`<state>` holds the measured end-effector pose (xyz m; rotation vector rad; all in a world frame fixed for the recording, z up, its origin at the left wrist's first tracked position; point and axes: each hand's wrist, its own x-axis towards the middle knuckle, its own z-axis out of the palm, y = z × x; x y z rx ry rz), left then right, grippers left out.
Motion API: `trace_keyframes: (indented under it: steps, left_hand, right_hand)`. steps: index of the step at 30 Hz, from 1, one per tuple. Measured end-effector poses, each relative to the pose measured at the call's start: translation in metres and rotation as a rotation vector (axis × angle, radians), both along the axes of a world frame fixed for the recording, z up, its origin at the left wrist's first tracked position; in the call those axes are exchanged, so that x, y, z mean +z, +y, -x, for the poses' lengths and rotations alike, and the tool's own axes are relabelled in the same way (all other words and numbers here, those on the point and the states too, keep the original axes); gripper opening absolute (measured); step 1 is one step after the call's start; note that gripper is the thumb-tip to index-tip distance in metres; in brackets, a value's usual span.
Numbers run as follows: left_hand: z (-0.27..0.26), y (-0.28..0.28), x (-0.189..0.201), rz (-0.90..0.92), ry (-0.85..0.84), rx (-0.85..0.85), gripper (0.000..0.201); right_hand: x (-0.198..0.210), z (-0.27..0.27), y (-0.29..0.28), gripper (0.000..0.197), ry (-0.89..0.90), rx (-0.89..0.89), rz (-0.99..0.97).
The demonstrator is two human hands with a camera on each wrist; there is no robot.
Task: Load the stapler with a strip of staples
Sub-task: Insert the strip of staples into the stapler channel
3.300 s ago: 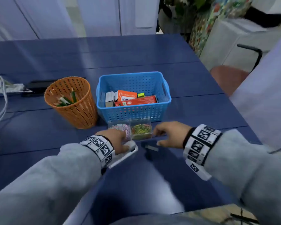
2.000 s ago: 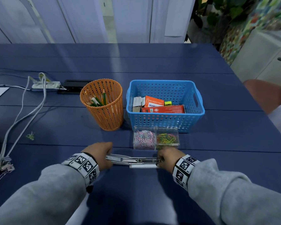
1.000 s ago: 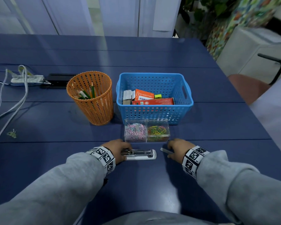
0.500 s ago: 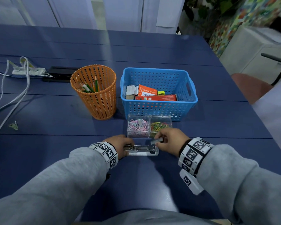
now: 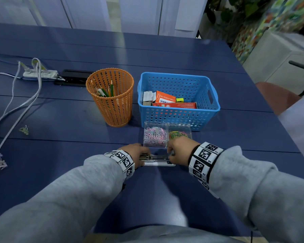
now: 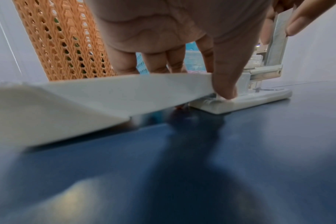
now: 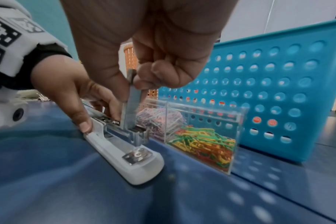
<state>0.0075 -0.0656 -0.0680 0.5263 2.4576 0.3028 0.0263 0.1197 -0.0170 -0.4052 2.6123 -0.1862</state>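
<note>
White plastic and bare metal: the stapler lies opened flat on the table, low in the centre of the head view. Left hand grips its hinge end, thumb pressing the base, fingers curled over the far side. Right hand, directly above the magazine, pinches the strip upright between thumb and forefinger, its lower end touching the open channel.
</note>
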Motion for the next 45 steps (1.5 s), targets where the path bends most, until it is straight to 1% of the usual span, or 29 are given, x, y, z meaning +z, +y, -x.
trace_keyframes:
  steps: [3,6,8,11,15,21,24,31,34,36,39,40,41,43,45]
  left_hand:
    - [0.0,0.0,0.0,0.009,-0.001,0.001,0.04]
    - [0.0,-0.001,-0.001,0.008,-0.001,0.006,0.04]
    - [0.0,-0.001,-0.002,0.008,0.003,0.006,0.041]
    - [0.0,-0.001,-0.002,-0.005,0.005,0.006,0.041]
    - [-0.001,-0.002,-0.003,-0.005,0.006,0.003,0.04]
    - [-0.001,0.0,-0.003,0.011,0.017,-0.007,0.039]
    - [0.0,0.0,-0.001,0.02,0.008,-0.017,0.041]
    - [0.001,-0.001,-0.003,0.01,0.018,-0.016,0.039]
    - [0.002,-0.004,-0.007,-0.009,0.01,-0.021,0.044]
    - [0.002,-0.011,-0.01,-0.012,0.014,-0.011,0.05]
    - [0.002,-0.032,-0.009,0.034,0.029,0.056,0.063]
    - [0.002,-0.042,-0.008,0.064,0.025,0.08,0.064]
    - [0.003,-0.051,-0.007,0.094,0.027,0.104,0.061]
    - [0.004,-0.066,-0.003,0.137,0.053,0.139,0.048]
    - [0.002,-0.073,0.001,0.135,0.064,0.161,0.039]
  right_hand:
    - [-0.002,0.003,-0.006,0.026,0.0,0.046,-0.04]
    - [-0.008,0.007,-0.01,0.024,0.0,0.062,-0.036]
    - [-0.009,0.008,-0.011,0.025,0.008,0.061,-0.011]
    - [-0.014,0.007,-0.008,0.03,0.019,0.107,-0.005]
    - [-0.015,0.004,-0.004,0.034,0.008,0.162,-0.041]
    - [-0.019,0.007,-0.009,0.036,0.046,0.252,-0.133]
    - [-0.022,0.008,-0.011,0.037,0.015,0.253,-0.147]
    - [-0.029,0.01,-0.016,0.038,0.027,0.282,-0.179]
    - [-0.032,0.012,-0.016,0.039,0.016,0.278,-0.18]
    - [-0.036,0.012,-0.014,0.038,-0.002,0.252,-0.156]
    - [-0.038,0.012,-0.01,0.039,-0.03,0.208,-0.112]
    - [-0.038,0.011,-0.01,0.04,-0.041,0.195,-0.101]
    - [-0.039,0.01,-0.008,0.04,-0.046,0.186,-0.088]
    - [-0.04,0.009,-0.006,0.039,-0.055,0.176,-0.06]
    - [-0.043,0.008,-0.003,0.037,-0.067,0.153,-0.01]
